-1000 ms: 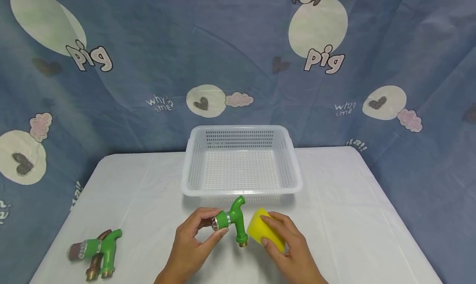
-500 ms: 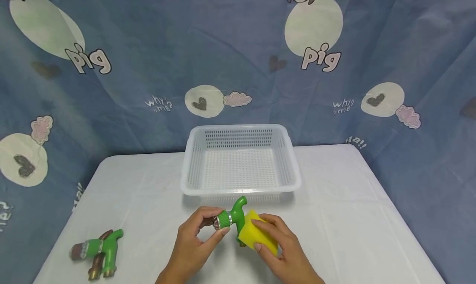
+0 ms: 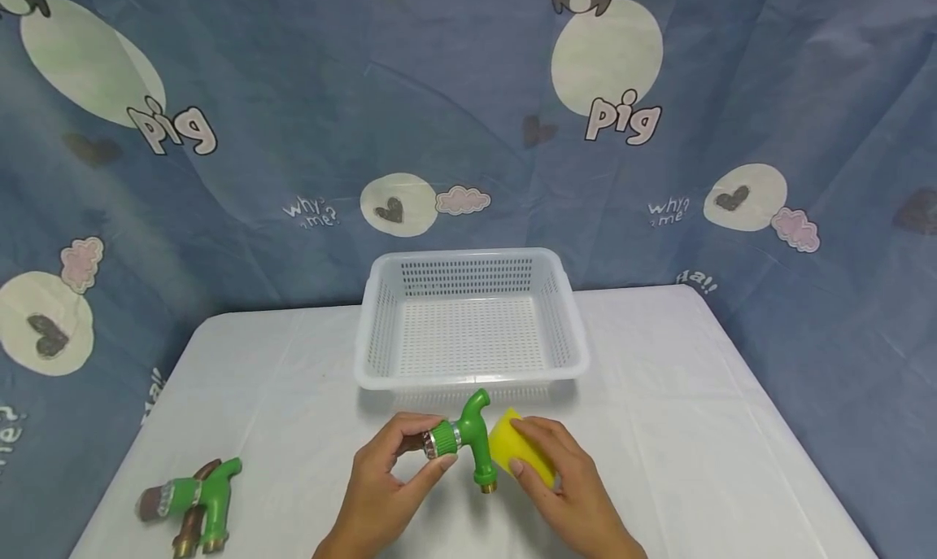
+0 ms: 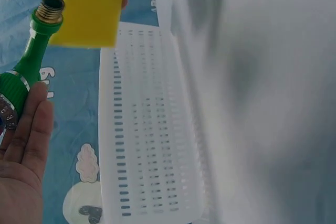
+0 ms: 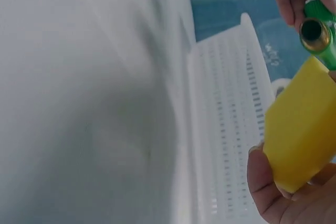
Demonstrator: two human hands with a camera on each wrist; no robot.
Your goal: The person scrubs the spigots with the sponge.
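Note:
A green tap with a brass threaded end is held in my left hand, which pinches it by the ribbed collar between thumb and fingers. In the left wrist view the tap's threaded opening faces the camera. My right hand grips a yellow sponge just right of the tap's body. A narrow gap separates sponge and tap in the head view. The right wrist view shows the sponge between thumb and fingers, with the tap end beyond it.
A white perforated plastic basket stands behind the hands on the white-covered table. Two more taps lie at the left: a green one partly over a brown one. A blue printed cloth hangs behind the table.
The sponge moved left over the tap's lower body, then back right and off it. The left hand and tap shifted slightly right. The tap remains pinched throughout.

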